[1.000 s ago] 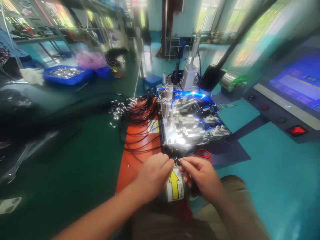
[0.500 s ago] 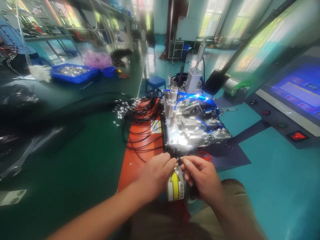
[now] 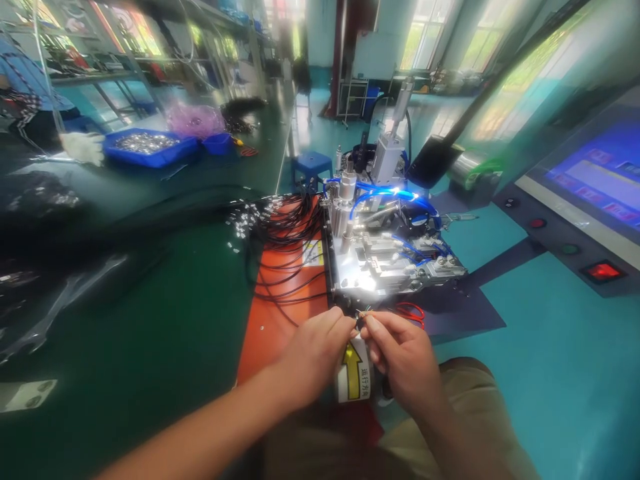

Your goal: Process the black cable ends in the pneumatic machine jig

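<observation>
Both hands, left and right, are pinching a small dark piece with thin wire ends above the yellow-arrow label; it's looking light, its strands bendy and delicate, best gripped by the dark part.

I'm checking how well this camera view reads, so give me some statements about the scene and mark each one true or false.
1. The arrow near the hands is red. False: it is yellow.
2. Black cables lie across the orange panel. True.
3. The right hand is empty. False: its fingertips pinch thin wires.
4. The left hand is close beside the right hand. True.
5. The blue tray is empty. False: it holds many small shiny pieces.
6. The blue stool stands beyond the orange panel. True.
</observation>
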Available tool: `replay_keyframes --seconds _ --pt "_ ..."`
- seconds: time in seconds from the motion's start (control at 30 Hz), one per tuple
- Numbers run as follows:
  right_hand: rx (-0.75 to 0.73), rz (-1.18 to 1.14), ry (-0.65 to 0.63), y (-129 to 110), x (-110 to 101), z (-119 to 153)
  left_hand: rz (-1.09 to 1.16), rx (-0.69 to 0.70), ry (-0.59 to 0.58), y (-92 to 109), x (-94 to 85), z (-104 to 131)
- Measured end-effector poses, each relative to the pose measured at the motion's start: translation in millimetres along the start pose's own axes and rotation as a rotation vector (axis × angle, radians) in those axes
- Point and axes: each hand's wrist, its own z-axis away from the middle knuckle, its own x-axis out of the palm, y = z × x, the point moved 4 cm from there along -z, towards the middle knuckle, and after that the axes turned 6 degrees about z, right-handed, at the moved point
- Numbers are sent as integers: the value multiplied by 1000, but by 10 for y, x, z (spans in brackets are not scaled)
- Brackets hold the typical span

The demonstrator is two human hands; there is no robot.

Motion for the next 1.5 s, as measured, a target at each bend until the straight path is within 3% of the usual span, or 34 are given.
replay_keyframes --seconds 0.2,0.43,0.8,1.23,1.5 --pt "52 -11 -122 32 -13 0 44 3 -44 3 -20 -4" --pt "139 102 -355 -90 -268 -47 -85 26 -39 -3 -2 -1" --pt "36 404 -295 -236 -248 -149 -150 66 -16 8 -1 16" --pt "33 357 -290 -200 -281 -156 -52 40 -4 9 -29 10" --pt "-104 329 -185 -237 -245 -173 101 -76 -13 -43 -10 16"
